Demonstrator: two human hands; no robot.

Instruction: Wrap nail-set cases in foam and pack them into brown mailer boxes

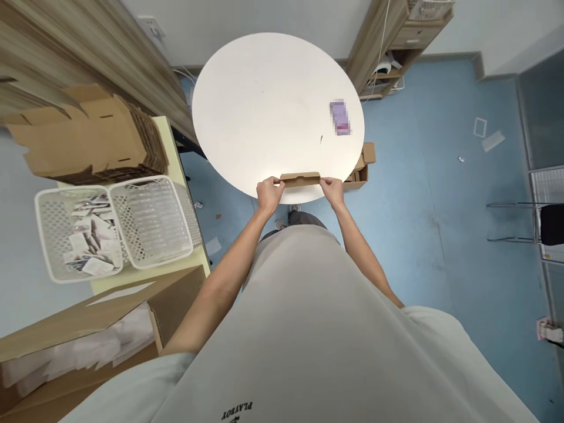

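A small piece of brown cardboard (300,180) is held level at the near edge of the round white table (264,106). My left hand (268,192) pinches its left end, and my right hand (332,190) pinches the right end. Its upper edge looks folded, with a dark gap along the middle. Farther back on the right side of the tabletop lies a blurred purple item (340,117), apart from both hands.
Left, a yellow-green table (167,141) bears stacked flat cardboard (88,138), a white basket of packets (90,235) and another basket (152,220). A large carton (176,305) stands nearer. An open cardboard box (363,170) sits below the round table's right edge; shelves (409,41) stand behind.
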